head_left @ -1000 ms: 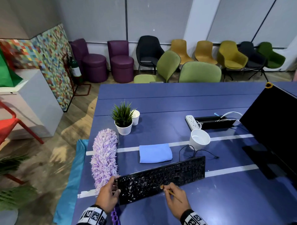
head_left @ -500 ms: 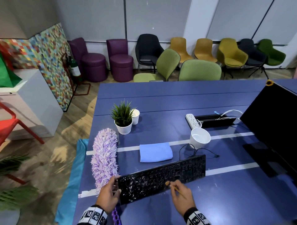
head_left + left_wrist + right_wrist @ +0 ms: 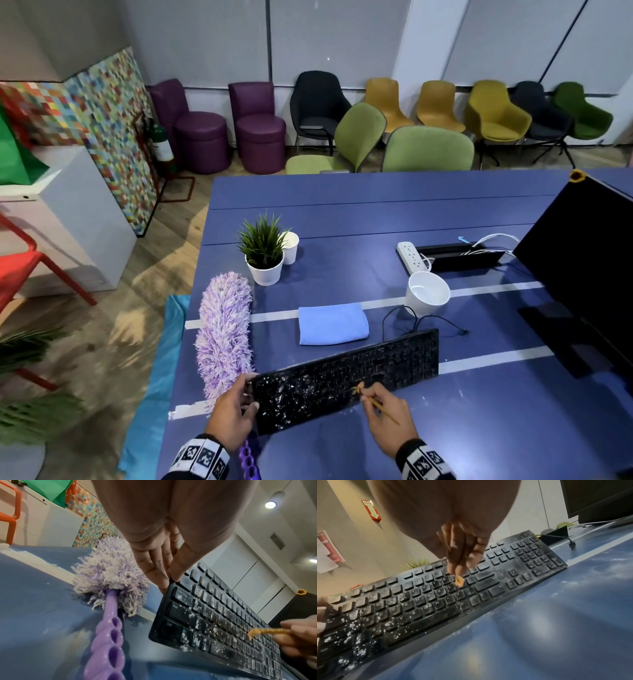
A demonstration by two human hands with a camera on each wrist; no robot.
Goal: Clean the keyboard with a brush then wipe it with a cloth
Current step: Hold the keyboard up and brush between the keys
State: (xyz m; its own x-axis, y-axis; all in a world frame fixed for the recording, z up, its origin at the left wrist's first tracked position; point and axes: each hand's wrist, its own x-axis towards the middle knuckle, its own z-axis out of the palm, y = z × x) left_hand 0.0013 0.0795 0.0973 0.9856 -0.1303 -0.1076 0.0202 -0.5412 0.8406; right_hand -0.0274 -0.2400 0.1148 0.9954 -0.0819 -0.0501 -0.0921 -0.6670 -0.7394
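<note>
Between the two hands lies the black keyboard [image 3: 346, 380], flat on the blue table [image 3: 479, 428] and angled so its far end runs away to the right. White crumbs and dust speckle its keys, thickest at the end near the left hand and thinner toward the right hand.

The left hand [image 3: 233, 416] grips that near end, thumb on the key side and fingers [image 3: 150, 566] wrapped round the edge, as the left wrist view shows. The right hand [image 3: 388, 418] pinches a thin brush [image 3: 375, 402] between thumb and fingers; its tan bristle tip [image 3: 459, 582] is bent down onto the keys around the middle of the board, and the handle slants back over the hand.

Just outside the left hand lies a purple and white fluffy duster [image 3: 224, 334], its head pointing away from the person and its purple holed handle [image 3: 108, 642] running back beside the wrist.

Beyond the keyboard, ahead of both hands, a folded blue cloth [image 3: 332, 323] rests on the table, apart from the board. Farther ahead of the right hand stands a white mug [image 3: 426, 296], with the keyboard's black cable [image 3: 428, 320] looped beside it, then a white power strip [image 3: 412, 257]. A dark monitor [image 3: 582, 267] stands to the right of the right hand. Ahead of the left hand, past the duster, sit a small potted plant [image 3: 263, 250] and a white cup [image 3: 290, 246] touching it.
</note>
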